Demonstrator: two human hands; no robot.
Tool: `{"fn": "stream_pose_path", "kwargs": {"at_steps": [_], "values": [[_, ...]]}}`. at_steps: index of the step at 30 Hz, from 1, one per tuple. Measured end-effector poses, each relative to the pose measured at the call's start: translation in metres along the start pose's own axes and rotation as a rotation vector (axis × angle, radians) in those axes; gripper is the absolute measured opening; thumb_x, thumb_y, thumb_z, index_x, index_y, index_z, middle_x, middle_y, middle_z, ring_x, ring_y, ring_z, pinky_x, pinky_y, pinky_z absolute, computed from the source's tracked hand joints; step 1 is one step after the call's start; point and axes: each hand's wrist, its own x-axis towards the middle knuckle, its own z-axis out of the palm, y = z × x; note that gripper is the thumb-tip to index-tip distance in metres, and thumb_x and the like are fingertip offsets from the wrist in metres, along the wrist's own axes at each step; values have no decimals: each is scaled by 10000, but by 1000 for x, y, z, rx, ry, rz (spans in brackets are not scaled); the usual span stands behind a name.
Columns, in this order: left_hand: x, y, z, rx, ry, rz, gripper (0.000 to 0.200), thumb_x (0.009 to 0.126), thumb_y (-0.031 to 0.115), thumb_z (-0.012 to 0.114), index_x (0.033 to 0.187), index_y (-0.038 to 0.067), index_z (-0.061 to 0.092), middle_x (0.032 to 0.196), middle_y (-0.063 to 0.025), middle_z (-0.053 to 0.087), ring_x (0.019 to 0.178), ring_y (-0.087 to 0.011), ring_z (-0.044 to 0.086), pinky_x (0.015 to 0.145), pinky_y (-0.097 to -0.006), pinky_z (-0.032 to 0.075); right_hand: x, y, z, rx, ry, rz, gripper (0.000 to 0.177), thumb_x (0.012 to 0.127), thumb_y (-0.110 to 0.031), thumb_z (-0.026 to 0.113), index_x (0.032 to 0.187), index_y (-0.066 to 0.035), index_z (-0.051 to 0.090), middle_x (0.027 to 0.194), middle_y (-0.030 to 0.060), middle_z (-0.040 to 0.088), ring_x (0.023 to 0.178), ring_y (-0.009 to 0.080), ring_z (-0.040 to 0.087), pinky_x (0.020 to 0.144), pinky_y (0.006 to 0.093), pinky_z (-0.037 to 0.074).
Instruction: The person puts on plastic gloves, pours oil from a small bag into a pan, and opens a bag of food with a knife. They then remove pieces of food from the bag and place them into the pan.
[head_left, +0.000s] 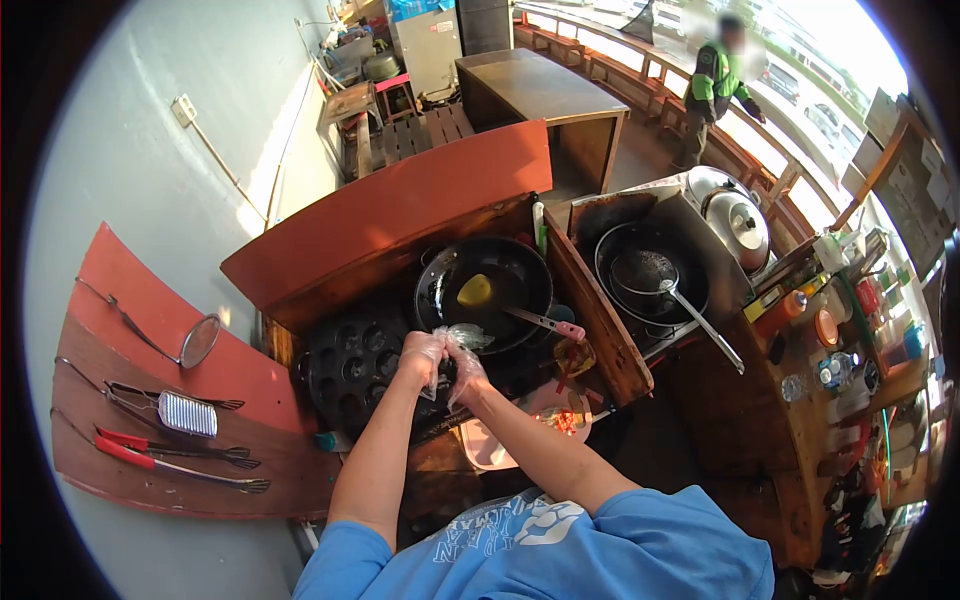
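My left hand [424, 352] and my right hand [466, 374], both in thin clear plastic gloves, are close together over the near rim of a black wok [520, 262]. Their fingers are closed on crumpled clear plastic [470, 338]; whether it is a bag or loose glove film is hard to tell. A yellow lump [475, 291] lies in the wok, beside a spatula with a pink handle end [570, 330]. Left of my hands sits a black pan with round hollows [345, 370]. Below my right forearm is a pink tray [485, 447] with red and pale bits.
To the right, a second wok [620, 300] holds a strainer with a long handle [707, 332]. Lidded pots [738, 222] stand behind it. Tongs [180, 465] and a grater [188, 414] hang on the red board at left. A person in a green-black jacket [712, 75] stands beyond.
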Motion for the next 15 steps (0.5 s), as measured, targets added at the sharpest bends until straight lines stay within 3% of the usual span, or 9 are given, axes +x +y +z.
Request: {"fn": "stream_pose_path", "kwargs": {"at_steps": [2, 4, 5, 7, 9, 11, 12, 13, 15], "values": [[-2, -2, 1, 194, 36, -5, 326, 940, 239, 587, 757, -10, 692, 708, -153, 671, 613, -254, 634, 572, -371, 491, 7, 5, -2, 63, -24, -4, 219, 953, -348, 631, 1013, -138, 647, 1021, 68, 682, 933, 261, 648, 885, 451, 530], [5, -11, 8, 831, 215, 294, 461, 996, 366, 476, 924, -23, 713, 924, -242, 703, 873, -375, 687, 766, -444, 543, -8, -3, 17, 139, -48, 62, 241, 948, -345, 642, 1046, -126, 653, 1056, 77, 684, 956, 260, 640, 879, 455, 524], [-1, -2, 10, 824, 210, 303, 461, 996, 366, 476, 924, -23, 713, 924, -242, 703, 873, -375, 687, 766, -444, 543, -6, -5, 20, 134, -46, 51, 241, 948, -345, 642, 1046, -126, 653, 1056, 77, 684, 956, 260, 640, 879, 455, 524], [-24, 23, 6, 748, 104, 282, 532, 1022, 419, 384, 1068, -13, 691, 1112, -272, 644, 1097, -426, 593, 939, -484, 490, -2, -4, 22, 113, -98, 104, 339, 950, -400, 629, 1096, -95, 649, 1105, 94, 677, 991, 272, 633, 873, 481, 523], [-22, 24, 4, 730, 147, 396, 558, 1011, 465, 414, 1116, -16, 678, 1109, -263, 664, 1067, -379, 639, 928, -442, 496, 1, -3, 15, -23, 115, 17, 284, 934, -355, 652, 1032, -89, 663, 1055, 87, 691, 957, 247, 644, 891, 425, 514], [-30, 34, -7, 568, -94, 62, 591, 987, 516, 479, 1058, -31, 693, 962, -209, 710, 888, -307, 680, 813, -410, 510, 9, -2, 5, -168, 75, -51, 266, 919, -334, 670, 950, -70, 671, 931, 60, 665, 811, 217, 596, 773, 325, 475], [-19, 20, -5, 314, -99, -23, 534, 953, 499, 585, 889, -20, 694, 762, -107, 657, 672, -200, 586, 639, -365, 456, 11, -2, 3, -170, 69, -49, 266, 919, -334, 670, 950, -70, 671, 931, 60, 665, 811, 217, 596, 773, 325, 475], [-12, 9, -3, 312, -92, -23, 534, 953, 499, 585, 889, -20, 694, 762, -107, 657, 672, -200, 586, 639, -365, 456, 12, -4, -1, -141, 33, -71, 229, 915, -303, 673, 894, -76, 655, 871, 46, 636, 772, 198, 571, 742, 304, 453], [-8, -3, 1, -294, -101, -27, 446, 925, 444, 659, 723, 47, 636, 636, -38, 555, 561, -145, 470, 541, -324, 371, 7, -8, 5, -113, -4, -94, 206, 911, -272, 676, 838, -83, 640, 810, 31, 607, 733, 179, 545, 712, 284, 431]]}}
